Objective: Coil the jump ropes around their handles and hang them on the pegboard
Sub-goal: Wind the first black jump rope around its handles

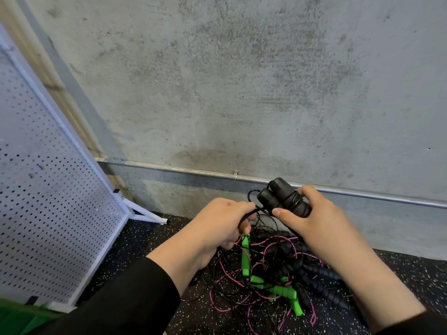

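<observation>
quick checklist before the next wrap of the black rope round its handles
1. Both black handles held together in the right hand: ok.
2. Left hand holds the black cord near the handles: ok.
3. Earlier wraps sit snug on the handles: ok, a few turns show.
4. Loose cord free of the floor pile: not ok, it trails down into the tangle of pink and green ropes.
5. Pegboard within view at the left: ok.
6. Free peg for hanging: cannot tell.
</observation>
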Available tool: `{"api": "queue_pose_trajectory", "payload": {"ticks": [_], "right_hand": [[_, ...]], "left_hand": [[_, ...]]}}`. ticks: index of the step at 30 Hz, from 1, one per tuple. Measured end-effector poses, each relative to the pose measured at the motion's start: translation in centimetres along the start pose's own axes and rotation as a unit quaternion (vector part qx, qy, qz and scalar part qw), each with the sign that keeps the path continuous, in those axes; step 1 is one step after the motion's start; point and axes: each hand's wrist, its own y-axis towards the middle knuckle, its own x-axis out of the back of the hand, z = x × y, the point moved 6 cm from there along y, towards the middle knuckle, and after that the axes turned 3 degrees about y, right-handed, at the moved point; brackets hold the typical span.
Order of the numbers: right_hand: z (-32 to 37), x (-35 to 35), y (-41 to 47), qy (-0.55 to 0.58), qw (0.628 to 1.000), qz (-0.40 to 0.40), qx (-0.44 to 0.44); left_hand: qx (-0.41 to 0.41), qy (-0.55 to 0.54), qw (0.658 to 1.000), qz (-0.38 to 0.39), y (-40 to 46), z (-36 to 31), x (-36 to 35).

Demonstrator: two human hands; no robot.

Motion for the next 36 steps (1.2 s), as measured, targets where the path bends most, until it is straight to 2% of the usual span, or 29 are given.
{"api": "queue_pose_trajectory", "payload": {"ticks": [7, 14, 22, 27, 30, 36], "right_hand": [[1.1, -1.3, -1.1, -0.105, 0.993, -0.013, 0.044], [3.0, -3.0, -2.1, -0.132, 0.984, 0.018, 0.116], [2.3, -2.2, -1.7, -0.112, 0.988, -0.031, 0.099], [1.7, -1.7, -1.4, -0.107, 0.991, -0.025, 0.082], [2.3, -2.2, -1.8, -0.164, 0.981, -0.036, 0.096], [3.7, -3.8, -2.6, -0.229, 0.964, 0.014, 0.133]], "left_hand": [[0.011, -0.03, 0.999, 0.009, 0.2, 0.9, -1.4], [0.0, -0.084, 0.996, 0.002, 0.8, 0.9, -1.3], [-0.032, -0.039, 0.999, -0.004, 0.9, 0.7, -1.1], [-0.045, -0.004, 0.999, -0.006, 1.1, 0.7, -0.8], [-0.027, -0.02, 0.999, -0.005, 1.0, 1.0, -1.1], [0.018, -0.099, 0.994, -0.041, 0.7, 1.6, -1.2]]}}
